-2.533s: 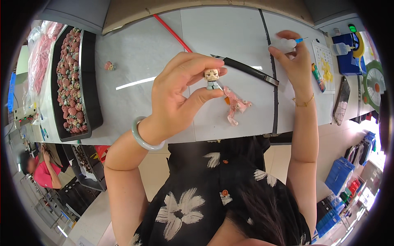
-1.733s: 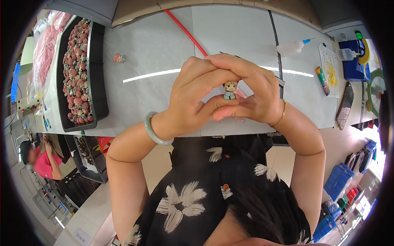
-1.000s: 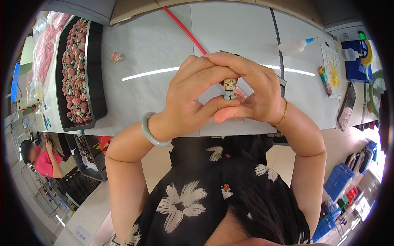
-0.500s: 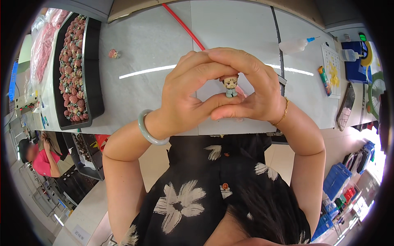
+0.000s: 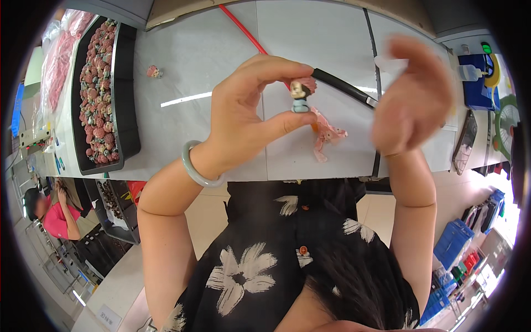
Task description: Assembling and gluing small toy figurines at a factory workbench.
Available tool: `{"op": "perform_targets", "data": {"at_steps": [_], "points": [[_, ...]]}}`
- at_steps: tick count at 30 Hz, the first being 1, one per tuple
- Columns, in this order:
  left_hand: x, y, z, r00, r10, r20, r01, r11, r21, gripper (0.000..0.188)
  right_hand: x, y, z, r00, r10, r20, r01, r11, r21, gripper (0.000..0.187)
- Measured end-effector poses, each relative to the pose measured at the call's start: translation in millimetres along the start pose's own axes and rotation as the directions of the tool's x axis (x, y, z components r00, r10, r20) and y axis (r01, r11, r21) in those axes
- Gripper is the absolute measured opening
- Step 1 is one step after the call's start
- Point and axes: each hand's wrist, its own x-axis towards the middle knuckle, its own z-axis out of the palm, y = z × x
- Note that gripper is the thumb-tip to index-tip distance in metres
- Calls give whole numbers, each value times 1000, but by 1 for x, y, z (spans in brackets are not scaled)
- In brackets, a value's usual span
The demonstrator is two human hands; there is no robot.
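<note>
My left hand (image 5: pixel 246 105) pinches a small figurine (image 5: pixel 301 95) upright between thumb and forefinger, above the table. The figurine has pink hair, a pale face and a grey-blue body. To the right, my right hand (image 5: pixel 414 99) is raised over the table and smeared by motion, so its fingers cannot be read. A crumpled pink scrap (image 5: pixel 326 135) lies just below and right of the figurine. Between my hands lies a black rod-shaped tool (image 5: pixel 344 87) with a silvery end. A thin red stick (image 5: pixel 243 29) runs behind my left hand.
A black bin (image 5: pixel 126 99) full of small pink-haired pieces stands at the left. One loose piece (image 5: pixel 154 71) lies beside it. At the far right are a blue box (image 5: pixel 477 91), a squeeze bottle (image 5: pixel 470 73) and a dark tray (image 5: pixel 466 144). Another person (image 5: pixel 60 218) sits far left.
My right hand has left the figurine and swung up and right. My left hand alone holds the figurine, which has turned sideways. The black tool and pink scrap are now uncovered.
</note>
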Motion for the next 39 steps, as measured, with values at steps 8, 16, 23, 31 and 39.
{"op": "perform_targets", "data": {"at_steps": [8,16,23,31,39], "points": [[-2,3,-1,999,-28,35,33,991,-130,46,-16,19,-80,612,791,6,-790,611,-40,53],[-5,5,-10,988,92,127,-110,983,147,42,-30,8,-45,480,832,279,-825,536,-179,29],[-2,10,-11,991,92,100,-119,943,311,39,-13,-24,4,659,719,220,-739,674,14,24],[-3,5,-12,976,168,137,-213,862,460,38,-31,-3,-5,922,329,203,-259,916,-306,39],[-4,-1,-13,981,132,140,-182,877,445,38,-25,-4,-6,963,182,198,-43,831,-555,29]]}}
